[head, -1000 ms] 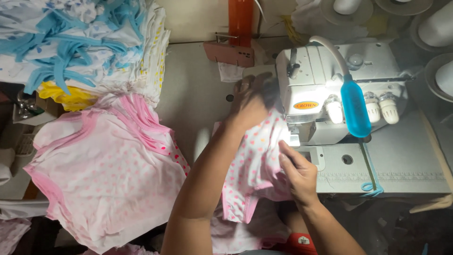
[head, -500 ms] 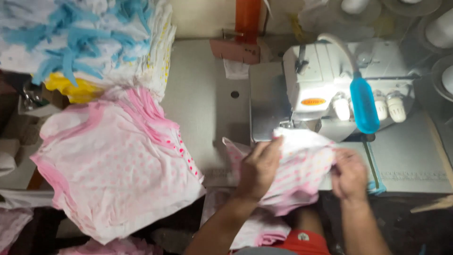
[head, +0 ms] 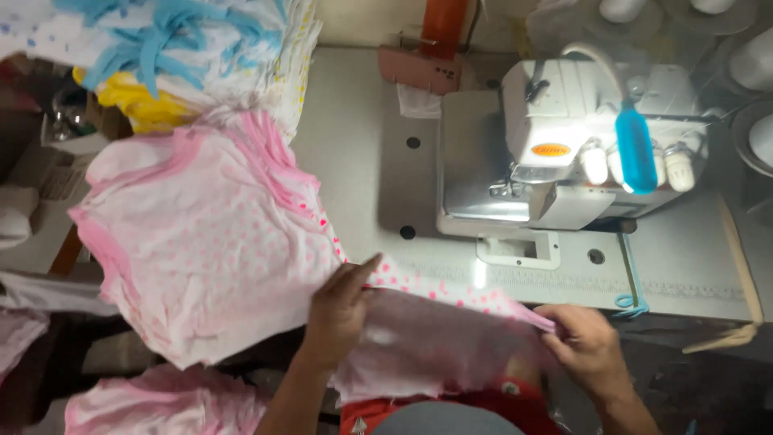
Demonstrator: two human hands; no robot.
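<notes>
My left hand (head: 342,310) grips the left end of a pink dotted garment piece (head: 439,334), and my right hand (head: 584,346) grips its right end. The piece is stretched flat between them at the table's front edge, below the white sewing machine (head: 564,153). Its lower part hangs over my lap. A pile of pink dotted garments (head: 209,242) lies just left of my left hand.
A stack of white garments with blue and yellow trim (head: 177,56) sits at the back left. A blue tube (head: 636,149) hangs on the machine front. Thread cones (head: 757,60) stand at the back right. More pink cloth (head: 161,403) lies low at the left.
Both hands have pulled the pink piece away from the machine's needle area toward me and spread it out wide between them. The view has shifted down slightly.
</notes>
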